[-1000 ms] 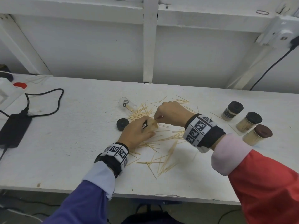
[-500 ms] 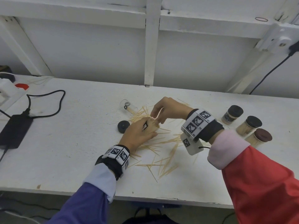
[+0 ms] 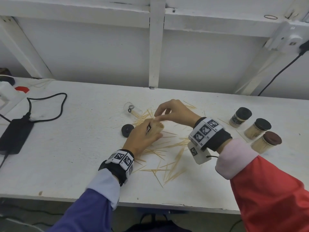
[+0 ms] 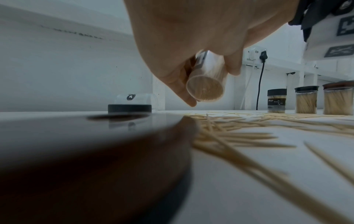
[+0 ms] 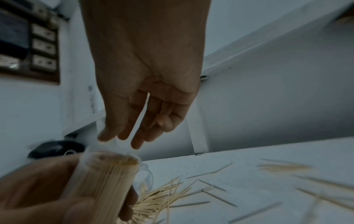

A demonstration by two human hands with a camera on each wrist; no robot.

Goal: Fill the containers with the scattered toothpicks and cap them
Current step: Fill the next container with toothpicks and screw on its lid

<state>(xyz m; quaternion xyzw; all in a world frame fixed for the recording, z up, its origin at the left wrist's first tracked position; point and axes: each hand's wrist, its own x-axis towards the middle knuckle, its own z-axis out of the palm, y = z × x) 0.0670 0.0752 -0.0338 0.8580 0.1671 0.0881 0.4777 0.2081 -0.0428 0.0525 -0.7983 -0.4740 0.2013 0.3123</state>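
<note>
My left hand (image 3: pixel 143 136) grips a clear container (image 3: pixel 157 127) packed with toothpicks, tilted with its open mouth up and to the right. The left wrist view shows its round bottom (image 4: pixel 205 84); the right wrist view shows its full mouth (image 5: pixel 107 174). My right hand (image 3: pixel 173 111) hovers just above that mouth, fingers loosely extended (image 5: pixel 134 141); I see nothing clearly held. Scattered toothpicks (image 3: pixel 168 144) lie beneath and in front of both hands. A black cap (image 3: pixel 127 130) lies left of my left hand. An empty clear container (image 3: pixel 132 110) lies on its side behind the cap.
Three capped, filled containers (image 3: pixel 257 128) stand in a group at the right of the white table (image 3: pixel 66 164). A black power adapter (image 3: pixel 15 134) with its cable lies at the left, by a white power strip (image 3: pixel 6 92). A white post (image 3: pixel 156 47) rises behind.
My right hand has lifted off the container's mouth and its fingers have spread apart. My left hand keeps holding the container in about the same place.
</note>
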